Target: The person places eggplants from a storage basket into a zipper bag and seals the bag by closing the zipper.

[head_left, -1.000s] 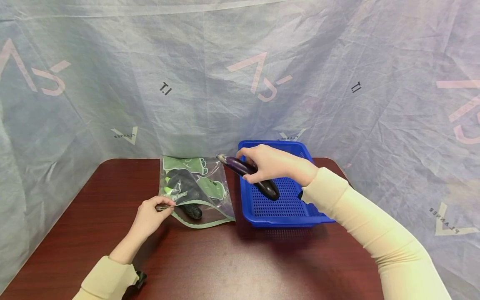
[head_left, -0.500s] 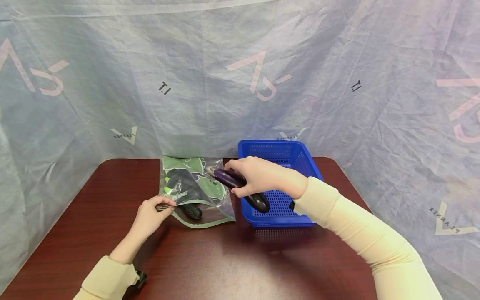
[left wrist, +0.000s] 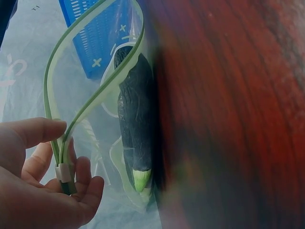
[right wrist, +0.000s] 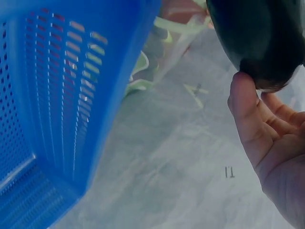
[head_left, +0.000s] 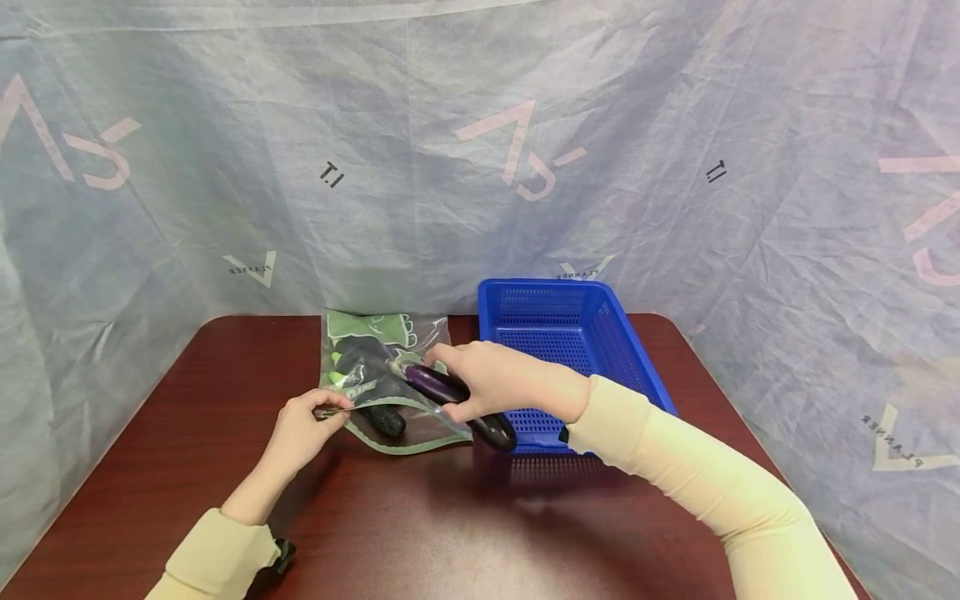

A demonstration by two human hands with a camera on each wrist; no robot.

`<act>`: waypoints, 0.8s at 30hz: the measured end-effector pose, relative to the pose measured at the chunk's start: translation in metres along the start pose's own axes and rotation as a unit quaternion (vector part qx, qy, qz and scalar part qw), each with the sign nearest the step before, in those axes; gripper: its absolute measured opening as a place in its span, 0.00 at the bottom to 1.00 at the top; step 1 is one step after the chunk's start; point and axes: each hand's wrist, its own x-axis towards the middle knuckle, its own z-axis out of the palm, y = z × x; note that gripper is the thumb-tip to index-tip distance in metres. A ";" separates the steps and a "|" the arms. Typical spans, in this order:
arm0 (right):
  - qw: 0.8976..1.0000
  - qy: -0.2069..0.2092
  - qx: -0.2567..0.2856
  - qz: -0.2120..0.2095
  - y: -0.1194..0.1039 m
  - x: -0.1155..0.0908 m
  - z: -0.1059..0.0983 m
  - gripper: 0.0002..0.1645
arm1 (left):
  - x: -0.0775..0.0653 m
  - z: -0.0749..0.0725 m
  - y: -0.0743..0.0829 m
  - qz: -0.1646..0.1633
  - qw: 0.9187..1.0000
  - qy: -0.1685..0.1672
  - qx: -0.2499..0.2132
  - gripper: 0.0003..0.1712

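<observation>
My right hand [head_left: 498,379] grips a glossy dark purple eggplant [head_left: 495,432] from above, its pale stem end toward the left. That stem end overlaps the mouth of a clear zip bag [head_left: 371,327] printed with green shapes. At the bag's near left corner, my left hand [head_left: 296,429] pinches the edge by the zip. The left wrist view shows the bag's green-trimmed mouth [left wrist: 49,71] spread in a loop near a white slider [left wrist: 62,172]. Dark wrinkled long vegetables [left wrist: 136,114], one with a light green tip, lie inside the bag.
A blue perforated basket [head_left: 637,350] stands right of the bag, under and behind my right forearm. A grey printed cloth [head_left: 405,167] hangs close behind the brown table [head_left: 420,533].
My right hand has carried the eggplant left and nearer, from over the basket to the bag's mouth. The left hand still holds the bag's edge in the same place.
</observation>
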 end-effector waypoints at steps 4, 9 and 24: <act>1.000 0.001 0.001 -0.013 -0.003 0.001 0.009 0.30 | 0.000 0.000 0.000 0.001 1.000 0.002 0.002 0.07; 1.000 -0.003 0.004 -0.022 -0.004 0.001 0.021 0.30 | 0.000 0.000 0.001 0.005 1.000 0.011 0.000 0.07; 0.998 0.009 -0.047 -0.035 -0.012 0.004 0.052 0.32 | -0.001 0.001 0.000 0.002 1.000 0.011 0.000 0.07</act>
